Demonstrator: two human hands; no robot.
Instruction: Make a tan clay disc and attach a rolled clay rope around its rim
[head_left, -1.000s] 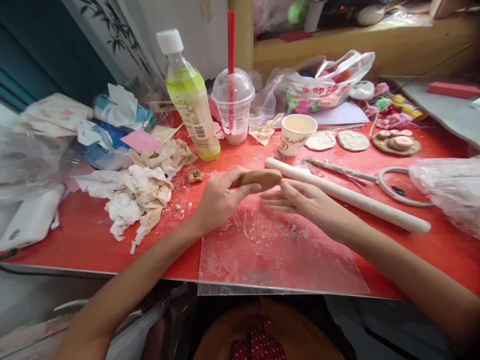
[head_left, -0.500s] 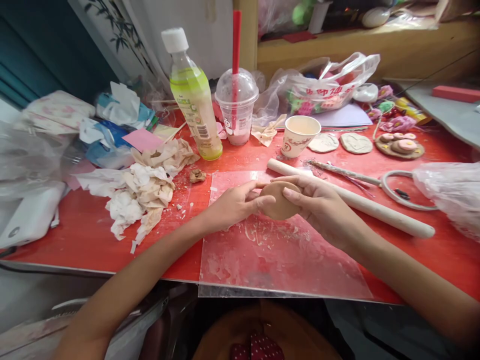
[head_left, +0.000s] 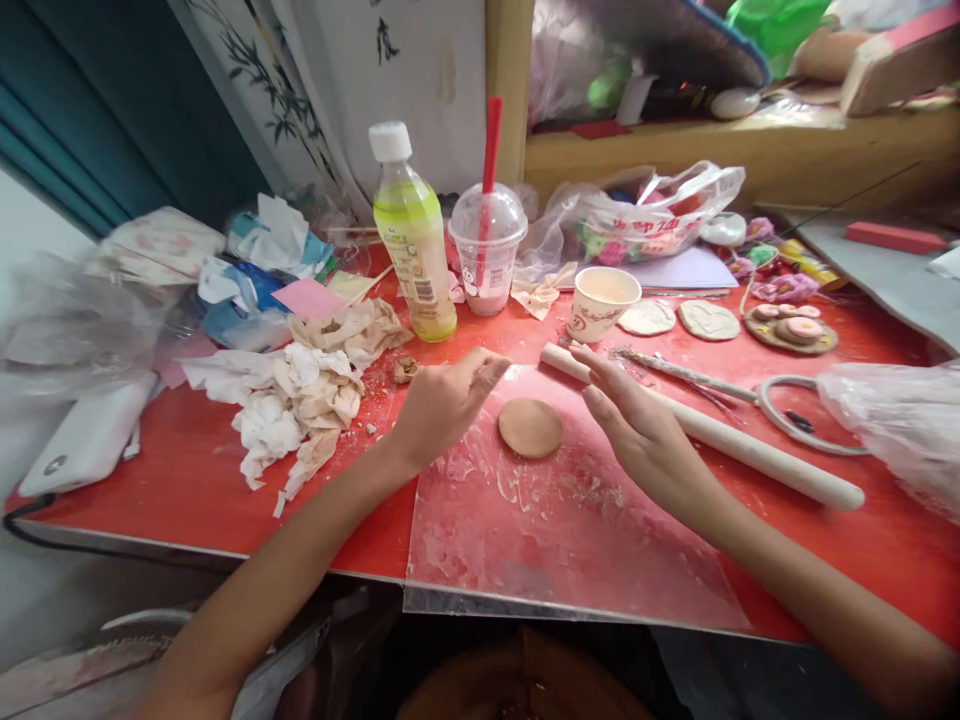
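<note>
A round, flat brown clay disc (head_left: 530,428) lies on the clear sheet (head_left: 570,550), and neither hand touches it. My left hand (head_left: 450,400) is raised just left of the disc, its fingers loosely bent and holding nothing. On the other side, my right hand (head_left: 637,415) hovers with fingers stretched out and empty. Behind it a pale rolling pin (head_left: 765,450) lies slantwise, partly covered by the hand. Clay smears and crumbs mark the sheet around the disc.
Beyond the sheet stand a paper cup (head_left: 600,305), a lidded plastic cup (head_left: 487,265) with a red straw and a green-labelled bottle (head_left: 416,250). Crumpled tissues (head_left: 300,400) are heaped at left. Flat clay pieces (head_left: 709,320) and a decorated clay piece (head_left: 791,330) lie at back right.
The clay disc, held between both hands before, now lies on the clear sheet. Both hands have let go and moved apart to either side. The camera view has tilted up slightly.
</note>
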